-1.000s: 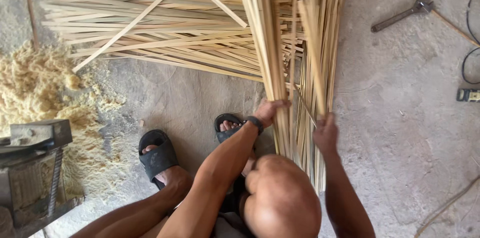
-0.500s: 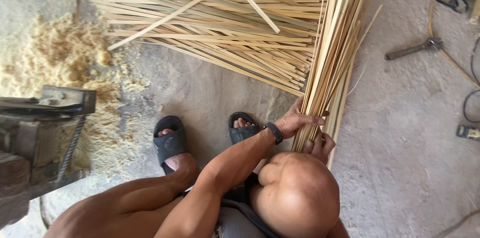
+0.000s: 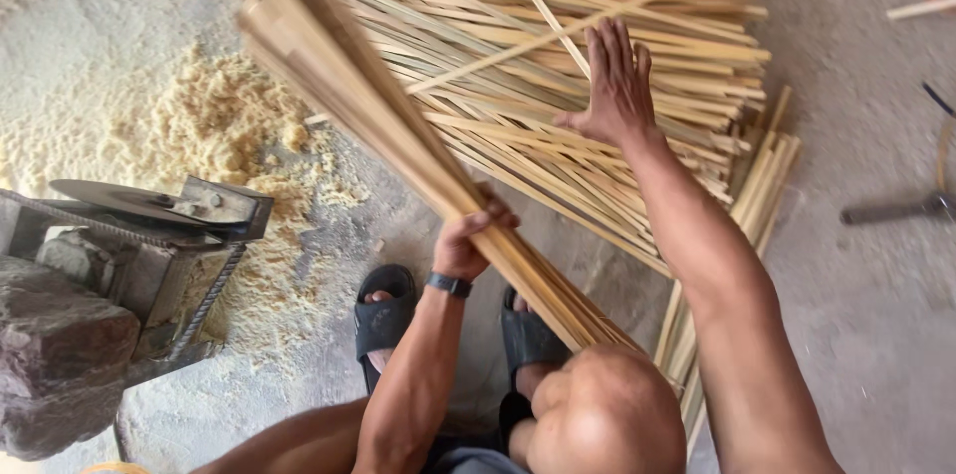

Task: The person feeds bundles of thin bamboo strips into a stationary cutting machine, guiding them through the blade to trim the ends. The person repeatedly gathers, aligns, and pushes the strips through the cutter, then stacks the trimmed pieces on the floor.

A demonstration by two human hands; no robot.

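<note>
**Bundle of bamboo strips gripped over a dusty floor**

Grey concrete floor [image 3: 856, 335] runs under everything, with a heap of pale yellow sawdust [image 3: 214, 135] spread across its left part. On that floor lies a wide pile of long, pale, flat bamboo strips [image 3: 637, 36], most lying level, a few crossing at a slant.

Left hand [image 3: 466, 240], with a dark band at its wrist, is clenched around a thick bundle of pale bamboo strips [image 3: 398, 135]. That bundle slants from upper left down toward the person's knee, and its far end is blurred. Right hand [image 3: 615, 86] is open, fingers spread and straight, palm down on or just above the pile; whether it touches cannot be told.

Black sandals [image 3: 386, 320] show below the bundle, the right one partly hidden by it. A grey metal machine with a round blade [image 3: 139, 205] stands at left, cut off by the frame edge.
</note>
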